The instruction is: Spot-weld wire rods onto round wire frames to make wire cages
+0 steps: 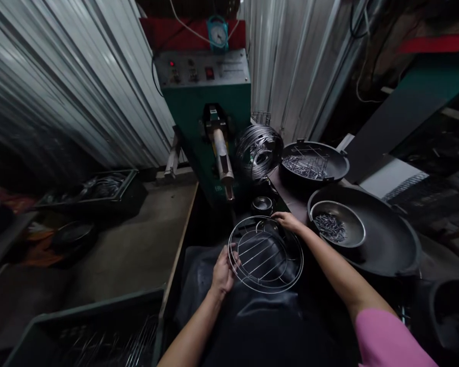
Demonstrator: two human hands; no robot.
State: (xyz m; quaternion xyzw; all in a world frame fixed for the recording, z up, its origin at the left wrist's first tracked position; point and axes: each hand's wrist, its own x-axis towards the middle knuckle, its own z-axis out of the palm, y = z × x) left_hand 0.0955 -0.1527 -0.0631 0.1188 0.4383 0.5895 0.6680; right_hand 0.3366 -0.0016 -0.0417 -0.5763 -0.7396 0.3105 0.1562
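Note:
A round wire rack (263, 257), made of concentric rings with parallel bars across the middle, is tilted above a dark apron (202, 270). My left hand (224, 270) is closed on its left rim, thumb and fingers around the wire. At the upper right of the rack, my right hand (287, 222) has its fingers pressed together at the rim. Whether a small piece is also pinched there, I cannot tell. Just beyond the rack stands a green machine (229, 102) with a metal electrode arm (222, 155) pointing down toward it.
Right of the machine sit a coil of wire (259, 153), a black pan of wire pieces (329, 160) and a larger pan (386, 232) holding a metal bowl (354, 229) of short pieces. Crates (95, 311) with wire parts stand at left. A small clock (218, 34) tops the machine.

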